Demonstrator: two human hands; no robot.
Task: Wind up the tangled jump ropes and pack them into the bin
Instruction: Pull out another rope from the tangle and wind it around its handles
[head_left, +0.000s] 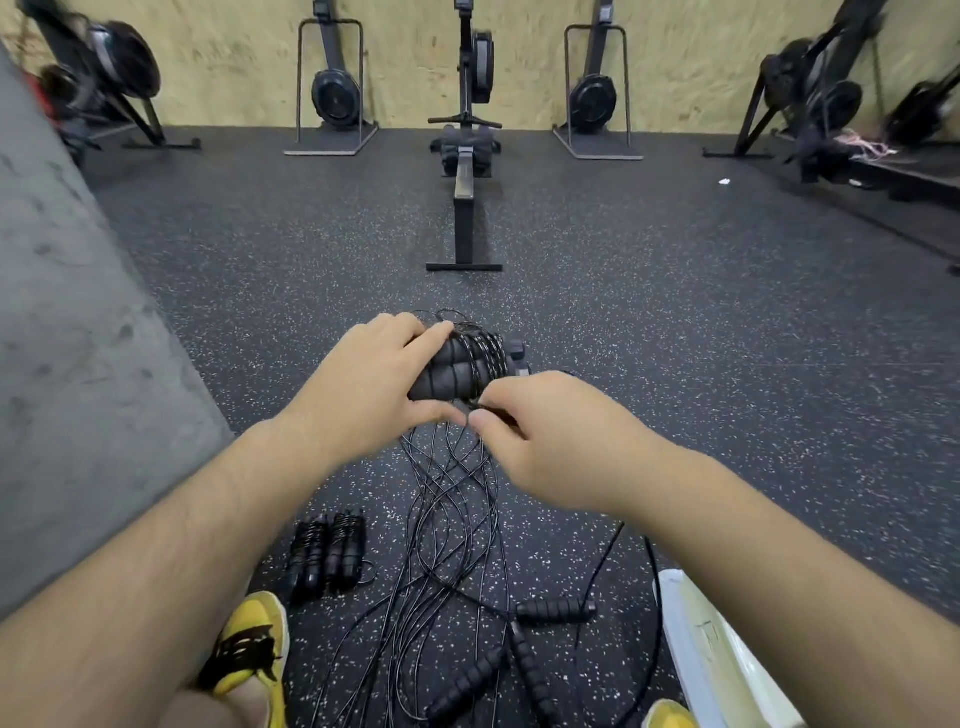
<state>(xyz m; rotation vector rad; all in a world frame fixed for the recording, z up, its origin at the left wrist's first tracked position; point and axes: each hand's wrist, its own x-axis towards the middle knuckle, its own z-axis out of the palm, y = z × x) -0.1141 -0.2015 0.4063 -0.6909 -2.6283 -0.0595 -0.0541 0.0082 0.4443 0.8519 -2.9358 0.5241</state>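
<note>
At your feet: yellow shoe (254, 644) on the left, pale plastic bin (691, 623) at lower right under your forearm. Between them lie the tangled jump ropes (447, 582), with ribbed foam handles (556, 610) loose on the floor. Two wound bundles (327, 553) lie just left of the tangle. Higher up, your left hand (374, 379) grips a cord-wrapped handle pair (457, 371). Your right hand (540, 441) pinches the thin glossy cords (452, 499) hanging below it. Rubber floor (675, 338) is black with white speckles. Beyond stands a rowing machine (465, 171) against a plywood wall (415, 52).
</note>
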